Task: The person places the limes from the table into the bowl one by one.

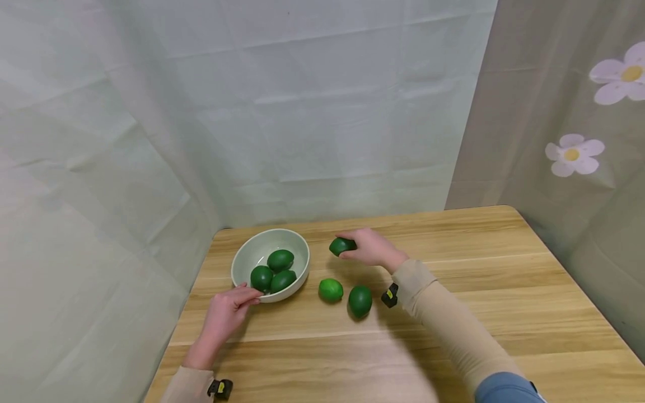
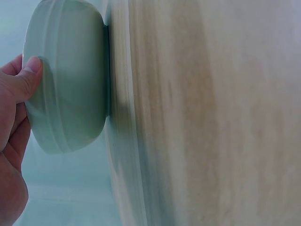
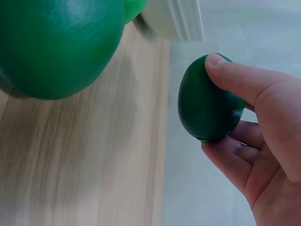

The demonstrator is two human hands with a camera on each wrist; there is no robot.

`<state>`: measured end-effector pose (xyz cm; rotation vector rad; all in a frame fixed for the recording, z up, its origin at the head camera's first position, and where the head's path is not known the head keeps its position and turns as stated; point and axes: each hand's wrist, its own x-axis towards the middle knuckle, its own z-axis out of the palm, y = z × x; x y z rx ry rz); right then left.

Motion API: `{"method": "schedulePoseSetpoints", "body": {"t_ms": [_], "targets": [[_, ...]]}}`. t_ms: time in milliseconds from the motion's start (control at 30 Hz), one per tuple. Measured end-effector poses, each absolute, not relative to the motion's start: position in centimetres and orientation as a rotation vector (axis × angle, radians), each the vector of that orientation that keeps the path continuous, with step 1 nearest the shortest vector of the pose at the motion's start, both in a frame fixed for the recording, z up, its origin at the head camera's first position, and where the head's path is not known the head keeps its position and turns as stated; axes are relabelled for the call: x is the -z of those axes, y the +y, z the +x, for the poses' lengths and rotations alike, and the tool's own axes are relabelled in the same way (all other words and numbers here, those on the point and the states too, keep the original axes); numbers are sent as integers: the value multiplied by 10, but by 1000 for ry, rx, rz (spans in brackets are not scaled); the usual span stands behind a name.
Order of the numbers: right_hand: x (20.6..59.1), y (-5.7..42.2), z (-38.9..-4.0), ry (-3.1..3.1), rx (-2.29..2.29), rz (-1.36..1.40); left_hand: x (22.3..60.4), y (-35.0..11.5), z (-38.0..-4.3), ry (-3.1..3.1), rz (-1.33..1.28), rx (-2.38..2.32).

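Observation:
My right hand (image 1: 372, 247) pinches a dark green egg-shaped fruit (image 3: 207, 101) between thumb and fingers, above the table and right of the bowl. A small pale nub shows at the fruit's lower end in the right wrist view. With thumb and fingers my left hand (image 1: 228, 312) grips the near-left rim of a pale green bowl (image 2: 77, 75), the thumb lying on its outer wall. Inside the bowl are three similar dark green fruits (image 1: 280, 260). Between the hands, a brighter green lime (image 1: 330, 290) lies on the table, beside another dark green fruit (image 1: 360, 301).
The wood-grain table (image 1: 322, 358) has its back edge close to a hanging pale curtain (image 1: 327, 123). At the right hangs a brown cloth with white flowers (image 1: 574, 155). A black wrist device (image 1: 390, 295) sits at the right sleeve, another (image 1: 220, 388) at the left.

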<state>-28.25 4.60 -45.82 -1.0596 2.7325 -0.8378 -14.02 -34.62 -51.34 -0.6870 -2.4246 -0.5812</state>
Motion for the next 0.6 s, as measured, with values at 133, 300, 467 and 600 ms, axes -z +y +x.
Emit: {"method": "schedulePoseSetpoints", "body": {"t_ms": [133, 300, 467, 600], "targets": [[454, 42, -281, 2728, 845, -1059, 514, -347, -139, -2429, -682, 582], [448, 37, -279, 2730, 833, -1091, 514, -346, -139, -2430, -679, 585], [444, 31, -277, 2722, 846, -1107, 513, -346, -139, -2422, -686, 594], [441, 28, -276, 2721, 856, -1128, 512, -345, -139, -2428, -680, 597]]}}
